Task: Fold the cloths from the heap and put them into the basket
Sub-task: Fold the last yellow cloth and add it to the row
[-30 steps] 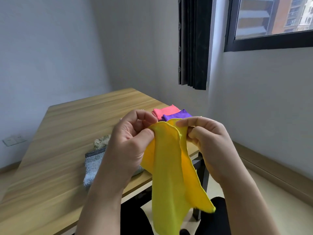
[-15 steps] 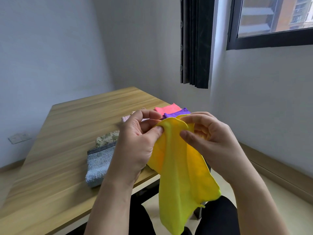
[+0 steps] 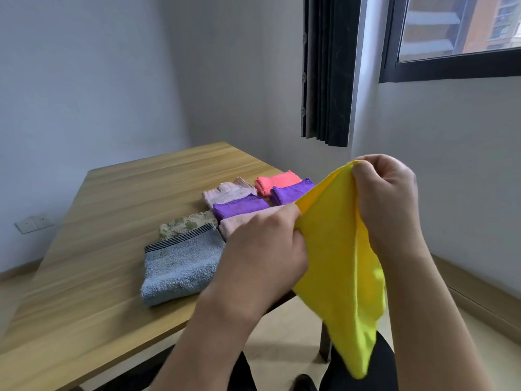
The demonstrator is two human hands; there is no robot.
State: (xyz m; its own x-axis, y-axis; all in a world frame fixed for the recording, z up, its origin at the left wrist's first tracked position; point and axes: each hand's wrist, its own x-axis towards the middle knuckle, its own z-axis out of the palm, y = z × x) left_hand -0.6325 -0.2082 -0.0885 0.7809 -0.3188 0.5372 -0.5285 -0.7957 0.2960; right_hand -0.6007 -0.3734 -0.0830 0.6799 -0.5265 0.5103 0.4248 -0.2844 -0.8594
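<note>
Both hands grasp the yellow cloth (image 3: 338,249): left hand (image 3: 270,249) clenched on one edge, right hand (image 3: 386,190) pinching the upper corner. No writing is legible.

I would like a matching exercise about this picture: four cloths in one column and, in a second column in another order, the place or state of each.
Things:
1. yellow cloth
2. grey towel
3. coral cloth
4. floral cloth

Places or states:
A. folded, farthest back on the table
B. partly hidden behind the grey towel
C. held in the air by the left hand and right hand
D. folded, nearest the table's front edge

Pairs: 1-C, 2-D, 3-A, 4-B
</note>
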